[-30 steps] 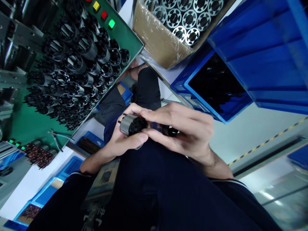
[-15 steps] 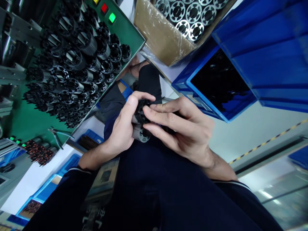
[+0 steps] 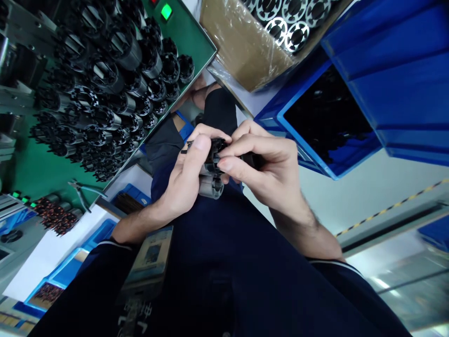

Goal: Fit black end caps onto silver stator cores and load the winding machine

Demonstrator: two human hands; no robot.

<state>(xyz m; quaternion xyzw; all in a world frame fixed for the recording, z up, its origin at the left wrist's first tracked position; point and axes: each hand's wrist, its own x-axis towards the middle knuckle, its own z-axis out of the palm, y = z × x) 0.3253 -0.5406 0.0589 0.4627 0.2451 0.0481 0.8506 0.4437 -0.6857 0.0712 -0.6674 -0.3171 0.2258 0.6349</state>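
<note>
My left hand (image 3: 182, 180) grips a small grey metal stator core (image 3: 210, 185) with a black plastic end piece (image 3: 213, 152) on top, held above my lap. My right hand (image 3: 270, 171) pinches the black end piece from the right with thumb and forefinger. More black plastic shows behind my right fingers. Both hands touch the same part.
Many assembled black-and-grey stators (image 3: 105, 89) stand on a green bench (image 3: 35, 173) at left, with pliers (image 3: 82, 192) and copper-wound parts (image 3: 56, 217). A cardboard box of bare steel cores (image 3: 245, 42) sits above. A blue bin of black parts (image 3: 326, 121) is at right.
The stator has been turned from lying sideways to standing upright in my left hand. Both hands rose slightly, and my right fingers moved onto the black end piece.
</note>
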